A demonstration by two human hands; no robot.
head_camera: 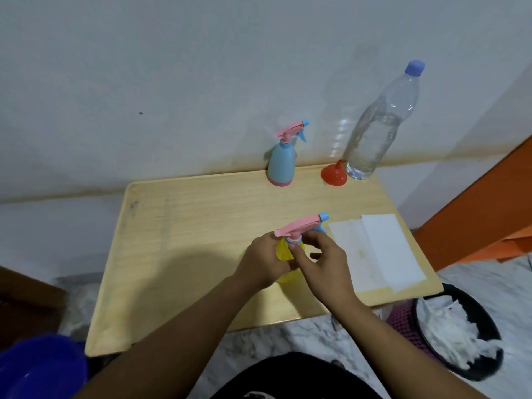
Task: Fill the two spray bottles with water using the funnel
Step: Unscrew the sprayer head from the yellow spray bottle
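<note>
Both forearms reach in from the near edge toward the middle of the wooden table (201, 203). Around the yellow spray bottle (283, 250) the left hand (263, 262) is wrapped, steadying its body, while the right hand (322, 262) pinches at the bottle's neck just under the pink-and-blue trigger head (299, 227), fingertips curled on the collar. My reading is that the step in hand is working that trigger head at the neck, most likely unscrewing it to open the bottle for filling, though tightening cannot be ruled out from one view. Moving outward, white paper sheets (383, 251) lie flat at about three o'clock from the hands. At twelve o'clock, near the far edge by the wall, stands the blue spray bottle (281, 162) with its head on. At about one o'clock sits the red funnel (334, 174), mouth down, just beside the clear water bottle (374, 125), which is capped and holds water. If the head is coming off, the next move calls for setting it aside, seating the funnel spout in the open neck, and uncapping the water bottle before pouring.
</note>
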